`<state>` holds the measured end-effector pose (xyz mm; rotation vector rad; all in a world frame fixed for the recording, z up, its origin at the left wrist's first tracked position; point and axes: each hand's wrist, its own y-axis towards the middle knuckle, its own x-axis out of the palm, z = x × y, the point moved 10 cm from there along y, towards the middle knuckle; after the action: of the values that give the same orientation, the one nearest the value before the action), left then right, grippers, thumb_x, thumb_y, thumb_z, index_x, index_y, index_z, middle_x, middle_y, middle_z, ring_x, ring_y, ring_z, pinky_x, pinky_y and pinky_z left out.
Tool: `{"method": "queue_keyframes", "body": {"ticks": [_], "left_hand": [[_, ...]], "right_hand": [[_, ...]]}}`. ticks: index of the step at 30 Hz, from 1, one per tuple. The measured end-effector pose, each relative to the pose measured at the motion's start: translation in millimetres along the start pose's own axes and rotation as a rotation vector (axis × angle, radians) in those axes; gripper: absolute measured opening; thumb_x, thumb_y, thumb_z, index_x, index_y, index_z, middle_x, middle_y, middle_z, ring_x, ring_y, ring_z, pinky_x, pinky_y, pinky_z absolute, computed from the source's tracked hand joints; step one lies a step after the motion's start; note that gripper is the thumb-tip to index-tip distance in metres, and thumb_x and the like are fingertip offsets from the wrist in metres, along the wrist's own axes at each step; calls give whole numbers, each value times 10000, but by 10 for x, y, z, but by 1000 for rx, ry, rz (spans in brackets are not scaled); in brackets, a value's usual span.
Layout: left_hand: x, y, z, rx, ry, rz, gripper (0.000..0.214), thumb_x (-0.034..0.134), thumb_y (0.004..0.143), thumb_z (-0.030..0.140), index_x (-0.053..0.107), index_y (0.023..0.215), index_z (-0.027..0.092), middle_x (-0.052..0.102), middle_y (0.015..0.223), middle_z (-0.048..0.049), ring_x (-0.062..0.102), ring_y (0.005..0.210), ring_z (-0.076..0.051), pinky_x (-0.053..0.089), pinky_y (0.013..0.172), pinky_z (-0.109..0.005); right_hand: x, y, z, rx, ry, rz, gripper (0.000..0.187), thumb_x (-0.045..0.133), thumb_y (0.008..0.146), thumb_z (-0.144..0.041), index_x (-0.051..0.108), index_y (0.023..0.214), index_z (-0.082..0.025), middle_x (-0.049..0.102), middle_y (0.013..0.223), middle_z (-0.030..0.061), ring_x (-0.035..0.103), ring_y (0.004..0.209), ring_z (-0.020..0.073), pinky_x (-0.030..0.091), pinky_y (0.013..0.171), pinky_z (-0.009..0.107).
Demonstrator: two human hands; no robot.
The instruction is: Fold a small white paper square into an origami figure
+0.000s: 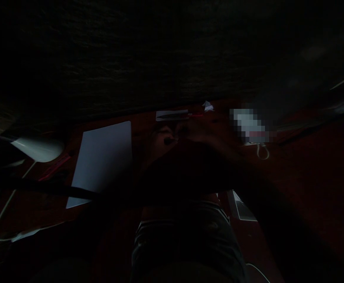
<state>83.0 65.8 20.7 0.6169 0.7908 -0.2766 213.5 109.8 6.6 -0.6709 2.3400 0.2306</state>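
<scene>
The scene is very dark. Close together near the middle are my left hand (159, 140) and my right hand (194, 131), with their fingertips meeting. Fingers of the left one curl around a small dark thing (169, 140) whose kind I cannot make out. My right hand is mostly in shadow; its fingers look pinched at the same spot, and what they hold is hidden. Just beyond the hands lies a dark, blade-like object with a red handle (196, 115), resting partly on a small white rectangle (160, 114).
To the left lies a large white sheet (104, 153), beside a white cone-shaped object (40, 148) and a pale cord (0, 214). Crumpled paper (208, 106) sits at the back. A blurred pale item (248, 124) with a loop is at right. A white-edged box (243, 208) stands nearer.
</scene>
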Motion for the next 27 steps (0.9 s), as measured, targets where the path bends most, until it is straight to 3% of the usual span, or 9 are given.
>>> {"method": "queue_keyframes", "body": {"ticks": [13,22,27], "left_hand": [[1,7,12,13,15,-21,200,825,1031,289,786,846,222,825,1113,-62,781,1002,-225,643,918,-400],[-14,7,-100,52,-84,-40,142,741,992,109,810,967,231,846,1149,-49,803,1102,-228,652,1026,-405],[-16,2,-102,25,-71,-49,102,774,983,134,805,975,230,845,1147,-47,798,1102,-233,645,1020,-408]], "right_hand": [[29,-4,-74,-3,-102,-36,269,708,912,-9,868,981,-214,888,1121,47,796,1022,188,600,909,270],[22,-15,-26,-15,-82,-11,257,720,926,-36,897,1033,-188,905,1117,69,817,1002,196,588,909,278],[18,-94,-60,-35,-41,-111,253,801,908,-116,927,1090,-238,919,1156,49,828,1022,204,611,905,287]]}}
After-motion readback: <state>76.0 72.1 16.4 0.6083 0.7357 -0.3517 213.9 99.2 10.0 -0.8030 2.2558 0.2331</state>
